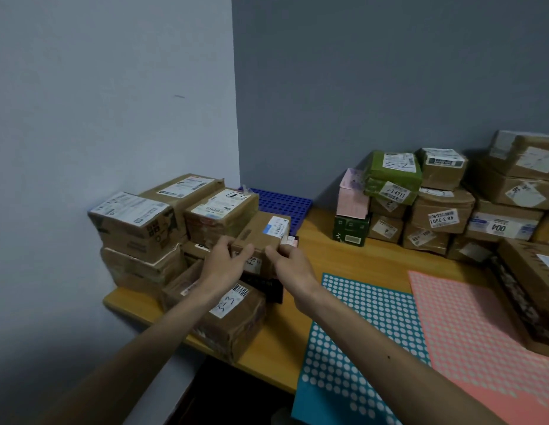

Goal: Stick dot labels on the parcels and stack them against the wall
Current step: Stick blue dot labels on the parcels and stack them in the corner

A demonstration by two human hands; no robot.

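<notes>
Head view looks down on both hands meeting on one small brown parcel [262, 233], near the corner where the table [343, 256] meets the left wall [113, 102]. The left hand [222, 260] grips the parcel's near left edge, with the fingers curled over the top and the thumb pressed on the front face. The right hand [293, 263] holds the near right corner, its fingers [274, 251] bent and pinching the cardboard. The parcel sits tilted between the two sets of fingertips, resting on other boxes, and its white and blue shipping label lies just beyond the right fingers. Just beyond and left of the left fingers stands the stack of parcels [138, 222], touching the wall. Nearer the person than the fingers, under both wrists, lies a larger brown parcel [233, 317] with a barcode label. Beyond the fingertips, in the corner, a blue plastic grid [282, 204] lies flat. Right of the right fingers and well apart, a teal sheet of dot labels [352, 326] lies on the table, with a pink sheet [469, 317] overlapping its edge. Farther right, against the back wall, stands a second pile of parcels [438, 210].
</notes>
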